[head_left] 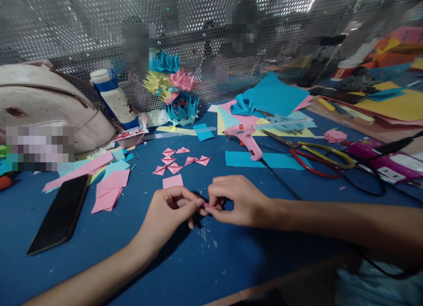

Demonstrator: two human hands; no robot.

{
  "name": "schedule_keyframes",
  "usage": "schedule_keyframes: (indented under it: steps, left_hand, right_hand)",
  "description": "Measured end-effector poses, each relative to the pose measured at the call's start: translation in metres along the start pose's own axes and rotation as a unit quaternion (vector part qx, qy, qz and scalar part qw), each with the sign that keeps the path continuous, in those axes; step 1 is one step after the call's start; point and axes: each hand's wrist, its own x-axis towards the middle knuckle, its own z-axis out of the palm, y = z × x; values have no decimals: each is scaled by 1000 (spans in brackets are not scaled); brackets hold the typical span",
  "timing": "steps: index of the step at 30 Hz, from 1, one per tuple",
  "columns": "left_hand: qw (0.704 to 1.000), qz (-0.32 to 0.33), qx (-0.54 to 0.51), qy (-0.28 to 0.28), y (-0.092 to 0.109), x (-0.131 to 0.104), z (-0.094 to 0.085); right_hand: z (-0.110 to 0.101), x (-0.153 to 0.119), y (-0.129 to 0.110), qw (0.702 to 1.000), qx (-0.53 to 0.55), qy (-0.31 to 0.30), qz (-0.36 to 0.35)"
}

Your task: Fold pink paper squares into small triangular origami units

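Between my two hands is a small piece of pink paper, mostly hidden by the fingers. My left hand pinches its left side between thumb and fingertips. From the right, my right hand pinches the same piece, fingers curled in. Just beyond the hands lies a flat pink paper square. Behind it are several small folded pink paper pieces in a loose group. A stack of pink squares rests left of my hands.
A black phone lies at the left. A pink glue gun, its cord trailing right, rests beyond my right hand near large scissors. Folded paper flowers, a bottle and a bag stand by the perforated metal screen.
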Motion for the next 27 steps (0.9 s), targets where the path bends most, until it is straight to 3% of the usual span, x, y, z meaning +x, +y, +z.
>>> schedule_keyframes:
  steps: [11,19,27]
  left_hand:
    - [1000,16,2,-12,-2,1,-1]
    - [995,70,76,-12,-3,2,-4]
    - [986,95,136,-23,-5,6,-9]
  right_hand:
    - [1,1,1,996,58,-36,63]
    - [-3,3,8,995,56,-32,73]
    - [-3,5,6,991,62,-76,96]
